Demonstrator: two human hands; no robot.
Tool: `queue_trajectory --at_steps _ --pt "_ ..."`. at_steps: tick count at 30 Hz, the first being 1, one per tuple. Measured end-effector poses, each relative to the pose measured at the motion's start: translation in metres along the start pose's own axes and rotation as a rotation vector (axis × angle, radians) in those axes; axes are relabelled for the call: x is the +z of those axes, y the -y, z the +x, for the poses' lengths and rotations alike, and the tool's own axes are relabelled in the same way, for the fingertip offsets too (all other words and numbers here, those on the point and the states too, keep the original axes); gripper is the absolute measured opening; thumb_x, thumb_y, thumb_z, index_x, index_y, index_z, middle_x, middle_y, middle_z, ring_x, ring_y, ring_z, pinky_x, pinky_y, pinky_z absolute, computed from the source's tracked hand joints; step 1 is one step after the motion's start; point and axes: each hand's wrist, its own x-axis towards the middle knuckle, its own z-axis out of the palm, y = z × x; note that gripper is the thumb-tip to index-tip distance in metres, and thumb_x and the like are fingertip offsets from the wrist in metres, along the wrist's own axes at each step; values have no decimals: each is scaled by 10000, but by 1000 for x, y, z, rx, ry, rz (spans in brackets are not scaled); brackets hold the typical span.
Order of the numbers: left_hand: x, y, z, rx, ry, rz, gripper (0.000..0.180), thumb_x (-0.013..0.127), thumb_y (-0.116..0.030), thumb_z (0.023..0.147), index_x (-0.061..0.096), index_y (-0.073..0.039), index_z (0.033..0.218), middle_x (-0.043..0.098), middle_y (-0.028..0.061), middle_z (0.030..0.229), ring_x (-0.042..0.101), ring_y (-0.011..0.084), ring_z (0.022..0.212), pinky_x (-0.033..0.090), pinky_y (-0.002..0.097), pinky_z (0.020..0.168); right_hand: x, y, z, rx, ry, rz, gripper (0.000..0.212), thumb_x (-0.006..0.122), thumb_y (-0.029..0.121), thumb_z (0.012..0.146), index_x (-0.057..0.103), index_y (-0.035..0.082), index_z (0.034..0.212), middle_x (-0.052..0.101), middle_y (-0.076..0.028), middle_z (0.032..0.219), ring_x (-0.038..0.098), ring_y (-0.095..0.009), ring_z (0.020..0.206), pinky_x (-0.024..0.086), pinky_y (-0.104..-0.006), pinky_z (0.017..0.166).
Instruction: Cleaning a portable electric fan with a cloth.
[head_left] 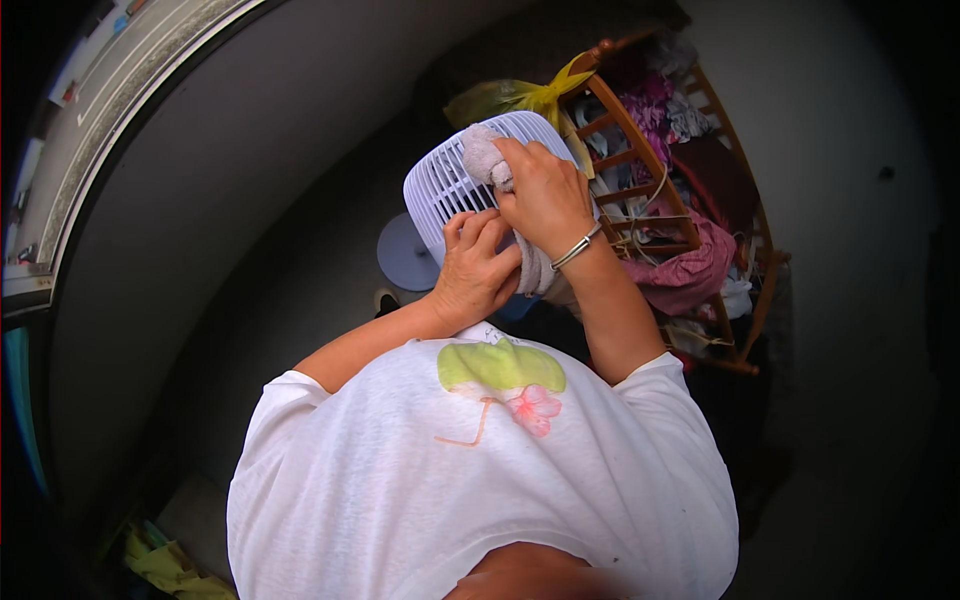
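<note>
A white slatted grille (440,185) with rounded corners, apparently the front of a fan, is tilted in front of me. My right hand (548,195) grips a bunched greyish-pink cloth (483,155), which presses against the slats near the top. Fingers bent, my left hand (478,258) holds the grille's lower edge; its fingertips rest on the slats. More greyish cloth (535,268) hangs under my right wrist, and I cannot tell whether it is the same piece. A round pale-grey disc (405,252), perhaps the base, shows on the floor below the grille.
To the right stands a wooden slatted frame (625,125) piled with clothes and fabric, including a pink cloth (690,265). A yellow plastic bag (545,98) hangs at its far corner. Along the left runs a dark wall (240,130) below a window ledge. Yellow-green material (165,565) lies at lower left.
</note>
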Motion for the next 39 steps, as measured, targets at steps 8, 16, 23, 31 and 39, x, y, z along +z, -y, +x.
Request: queue_trajectory --at_steps 8,16,23,31,39 --pt "-1 0 -3 -25 -29 -60 382 748 -155 612 596 -96 957 527 111 1151 452 302 1141 294 472 955 -35 -5 -53 3 161 63 417 672 111 726 606 93 1137 643 -185 935 630 -394 823 513 -459 717" --pt "-4 1 3 8 -29 -33 357 685 -89 563 579 -77 903 536 109 1152 476 290 1145 305 458 952 5 -12 18 -67 -40 65 425 668 105 739 603 78 1158 659 -194 978 635 -398 881 519 -444 755" --pt "-33 12 4 -93 84 -324 550 653 -150 737 492 -49 1253 518 117 1253 485 299 1164 314 408 979 -10 -19 4 -79 -382 467 456 690 91 744 559 51 1178 648 -189 1050 631 -380 966 506 -436 814" --pt "-43 -2 8 -484 -281 -1323 819 535 -485 940 111 -53 1492 297 135 1467 357 261 1326 265 391 1112 13 41 -29 -310 -278 343 763 782 122 680 415 113 1348 500 -202 1304 570 -366 1106 492 -417 889" --pt "-94 38 1 -942 -540 -1548 370 574 -347 949 531 -109 1229 625 63 1116 611 176 1039 498 357 934 40 50 -53 -529 -279 525 868 785 136 697 327 88 1433 407 -224 1398 516 -368 1200 444 -411 1002"
